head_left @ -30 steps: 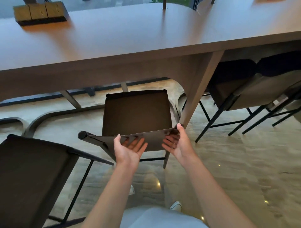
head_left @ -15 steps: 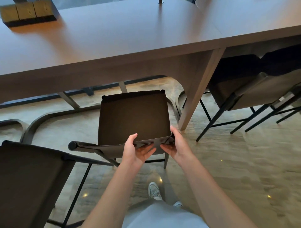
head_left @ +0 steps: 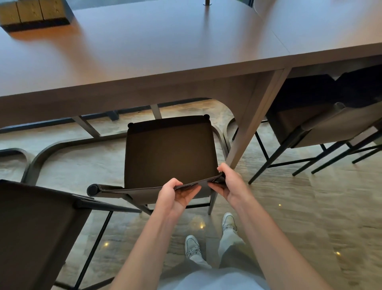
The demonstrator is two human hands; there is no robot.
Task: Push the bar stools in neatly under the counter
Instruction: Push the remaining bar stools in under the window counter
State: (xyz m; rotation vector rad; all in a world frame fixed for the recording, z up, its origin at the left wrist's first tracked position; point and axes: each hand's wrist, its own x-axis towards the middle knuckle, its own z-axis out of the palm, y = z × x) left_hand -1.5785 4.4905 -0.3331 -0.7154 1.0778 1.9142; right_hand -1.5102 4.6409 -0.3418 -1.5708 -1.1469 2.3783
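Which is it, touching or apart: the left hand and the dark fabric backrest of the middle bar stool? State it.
Touching. The head view shows the left hand pinching the backrest's top edge, thumb over, fingers underneath.

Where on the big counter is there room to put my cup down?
The counter is bare between the box of wooden blocks at its far left corner and the thin metal post at its far edge, and along the near edge. It is crowded below, where both hands hold the stool.

Dark brown stool seat (head_left: 169, 153), brown wood-grain counter (head_left: 144, 51), beige marbled floor (head_left: 310, 207)
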